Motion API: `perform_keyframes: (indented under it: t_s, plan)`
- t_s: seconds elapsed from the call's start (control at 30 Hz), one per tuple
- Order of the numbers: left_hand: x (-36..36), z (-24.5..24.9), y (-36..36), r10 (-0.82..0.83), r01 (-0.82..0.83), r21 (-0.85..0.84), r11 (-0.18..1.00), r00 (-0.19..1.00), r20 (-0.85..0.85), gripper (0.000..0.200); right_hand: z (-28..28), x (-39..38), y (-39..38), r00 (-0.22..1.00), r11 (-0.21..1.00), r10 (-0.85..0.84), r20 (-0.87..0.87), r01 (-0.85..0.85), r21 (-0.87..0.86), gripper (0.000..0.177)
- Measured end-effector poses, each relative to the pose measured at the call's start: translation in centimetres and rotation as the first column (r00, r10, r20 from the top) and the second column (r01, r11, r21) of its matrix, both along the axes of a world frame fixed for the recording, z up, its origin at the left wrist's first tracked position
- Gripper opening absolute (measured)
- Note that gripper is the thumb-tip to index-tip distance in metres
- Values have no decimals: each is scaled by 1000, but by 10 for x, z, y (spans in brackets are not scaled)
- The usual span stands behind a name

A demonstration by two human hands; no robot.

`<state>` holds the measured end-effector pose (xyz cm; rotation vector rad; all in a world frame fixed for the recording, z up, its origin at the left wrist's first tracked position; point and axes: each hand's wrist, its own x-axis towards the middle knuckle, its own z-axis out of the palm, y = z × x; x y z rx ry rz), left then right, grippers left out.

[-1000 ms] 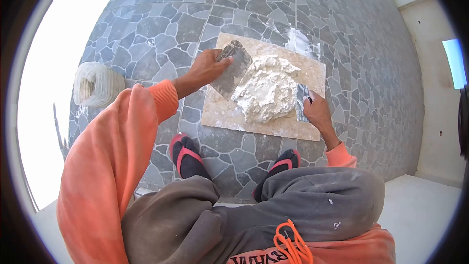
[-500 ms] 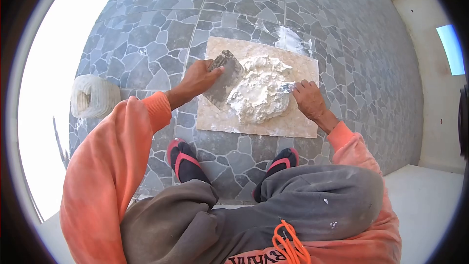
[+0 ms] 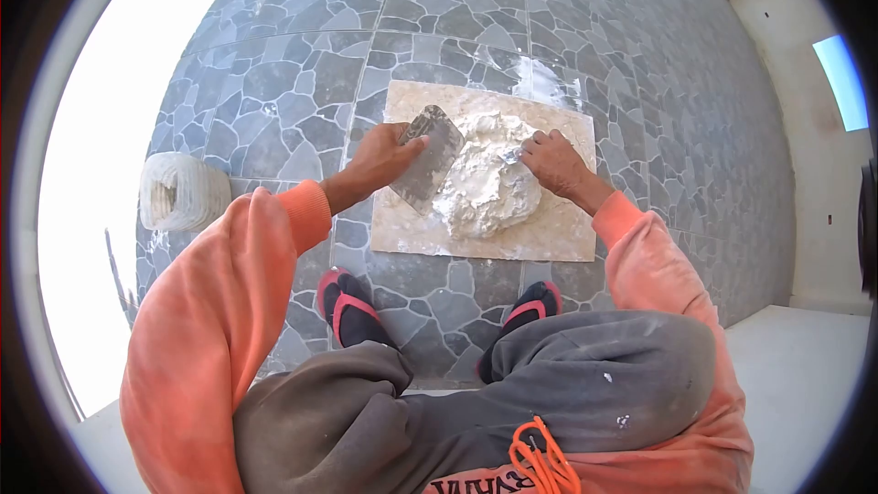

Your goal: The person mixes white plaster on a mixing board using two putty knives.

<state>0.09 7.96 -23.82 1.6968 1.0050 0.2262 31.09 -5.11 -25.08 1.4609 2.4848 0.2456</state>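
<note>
A mound of wet white plaster (image 3: 489, 187) lies on a square beige tile (image 3: 398, 233) on the floor. My left hand (image 3: 386, 155) is closed on the edge of a flat grey plate (image 3: 430, 165), smeared with dried residue. The plate is tilted against the left side of the mound. At the upper right of the plaster, my right hand (image 3: 556, 165) is wrapped round a small putty knife (image 3: 509, 155). Only a bit of its pale metal blade shows; the fingers hide the handle.
A translucent plastic container (image 3: 185, 192) with a ribbed wall stands on the stone-patterned floor at the left. White smears (image 3: 546, 82) mark the floor behind the tile. My feet, in red flip-flops (image 3: 343, 306), are just in front of it. A pale wall (image 3: 823, 220) rises at the right.
My right hand has moved left and slightly up with the putty knife, from the right edge of the plaster to over it. My left hand and the plate have shifted slightly right.
</note>
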Motion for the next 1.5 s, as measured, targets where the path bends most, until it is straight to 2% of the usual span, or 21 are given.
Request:
perform_keyframes:
  t_s: [0.17,0.27,0.37,0.4,0.43,0.47,0.5,0.53,0.6,0.67,0.73,0.83,0.87,1.07,1.17,1.27,1.37,1.5]
  plan:
    - [-2,10,-6,-13,13,-23,1000,1000,-17,37,-7,9,-1,986,985,151,67,-144,-100,7]
    - [-8,0,-4,11,-11,9,1000,1000,-22,37,13,25,-10,995,979,44,85,-26,-201,9]
    - [-9,-10,-4,64,-64,-22,998,998,17,38,12,41,-47,933,954,-293,-211,268,-137,19]
    - [-9,-10,-3,65,-65,-24,998,997,30,38,12,44,-60,816,858,-510,-272,458,-234,21]
    - [-9,-11,-1,68,-67,-23,998,997,43,38,10,45,-74,648,717,-696,-309,610,-337,24]
    - [-10,-16,2,53,-53,-5,999,998,38,37,8,46,-88,439,542,-840,-319,714,-444,27]
    - [-10,-13,1,49,-49,3,999,998,36,37,-7,54,-107,156,405,-893,-421,686,-604,27]
    - [-10,-9,-1,43,-44,12,999,999,33,37,-31,62,-127,-148,287,-880,-452,592,-753,28]
    - [-7,2,-3,-5,5,71,997,1000,6,36,-75,66,-163,-596,177,-720,-355,337,-925,27]
    - [-4,10,-6,-85,93,165,982,995,-53,35,-89,33,-171,-825,146,-524,-210,156,-977,30]
    - [2,15,-13,-103,105,211,972,994,-18,34,-104,2,-168,-875,152,-451,-175,117,-981,33]
    - [18,21,-26,-152,138,306,942,988,22,34,-110,-43,-143,-950,317,-269,-156,66,-946,32]
    - [25,26,-31,-165,148,342,928,986,22,34,-111,-47,-139,-952,326,-259,-164,73,-942,32]
    - [62,45,-44,-266,230,451,862,964,17,31,-104,-55,-126,-923,364,-284,-259,147,-920,31]
    - [75,39,-47,-286,243,488,839,958,15,31,-100,-57,-126,-917,383,-280,-283,163,-909,29]
    - [80,41,-50,-306,312,407,858,948,-84,27,-98,-60,-129,-919,381,-280,-276,157,-911,27]
    - [77,33,-40,-301,308,434,846,950,-87,27,-97,-66,-135,-917,406,-281,-282,152,-901,26]
    - [65,20,-26,-245,221,478,850,969,-13,29,-99,-74,-135,-912,447,-271,-309,165,-879,24]
